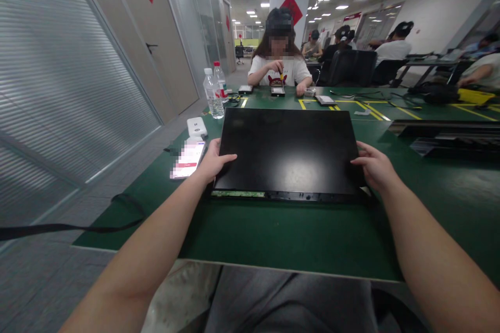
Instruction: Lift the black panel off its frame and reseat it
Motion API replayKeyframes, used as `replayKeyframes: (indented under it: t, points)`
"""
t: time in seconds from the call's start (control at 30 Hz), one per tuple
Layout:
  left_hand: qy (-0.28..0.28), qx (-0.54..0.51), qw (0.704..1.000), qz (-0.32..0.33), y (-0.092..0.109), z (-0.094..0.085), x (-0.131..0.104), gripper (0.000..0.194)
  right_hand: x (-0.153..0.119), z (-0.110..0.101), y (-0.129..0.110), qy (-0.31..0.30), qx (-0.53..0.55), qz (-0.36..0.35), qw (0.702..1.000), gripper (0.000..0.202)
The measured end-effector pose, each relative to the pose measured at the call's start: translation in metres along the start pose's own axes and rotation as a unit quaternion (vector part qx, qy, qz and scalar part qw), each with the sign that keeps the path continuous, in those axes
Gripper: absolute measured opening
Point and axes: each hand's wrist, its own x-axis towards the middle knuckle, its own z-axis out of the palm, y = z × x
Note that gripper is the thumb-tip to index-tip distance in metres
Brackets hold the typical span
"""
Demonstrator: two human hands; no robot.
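A black LCD panel (287,148) is held between my two hands over the green table (289,242), its dark face turned up towards me. Along its near edge runs a strip of green circuit board (238,194) beside a black strip. My left hand (214,162) grips the left edge, thumb lying on the face and fingers hidden behind. At the right edge my right hand (375,164) pinches the panel, thumb on the front and fingers round the side. Whether the panel's near edge touches the table I cannot tell.
Left of the panel lie a lit phone (189,159) and a white power bank (196,127), with water bottles (213,94) behind. More panels (449,135) are stacked at right. Across the table a person (279,62) works a screwdriver on a hard drive (277,92).
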Motion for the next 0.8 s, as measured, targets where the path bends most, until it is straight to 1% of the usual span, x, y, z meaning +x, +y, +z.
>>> replayKeyframes:
  t: [0.1,0.2,0.3,0.43,0.5,0.67,0.8]
  points:
    - [0.000,0.001,1.000,-0.005,0.000,-0.001,0.000,0.073,0.003,-0.003,0.002,0.045,-0.009,0.010,0.999,0.068]
    - [0.000,0.001,1.000,-0.007,0.000,-0.002,0.000,0.072,0.003,-0.005,0.000,0.061,-0.021,0.016,0.998,0.066]
    - [0.001,0.000,1.000,-0.012,0.000,-0.003,0.000,0.071,0.001,-0.004,-0.003,0.065,-0.014,0.010,0.998,0.065]
    - [0.010,-0.001,1.000,-0.014,0.001,-0.003,0.001,0.072,-0.002,-0.001,-0.005,0.045,0.008,-0.016,0.999,0.066]
    - [0.015,-0.003,1.000,-0.015,0.001,-0.004,0.001,0.072,-0.004,0.000,-0.006,0.044,0.021,-0.018,0.999,0.066]
    - [0.014,-0.001,1.000,-0.017,0.000,-0.005,0.001,0.070,-0.005,0.000,-0.007,0.064,0.013,-0.024,0.998,0.056]
    - [0.013,-0.004,1.000,-0.027,-0.001,-0.006,0.002,0.071,-0.006,-0.001,-0.012,0.082,0.027,-0.030,0.996,0.051]
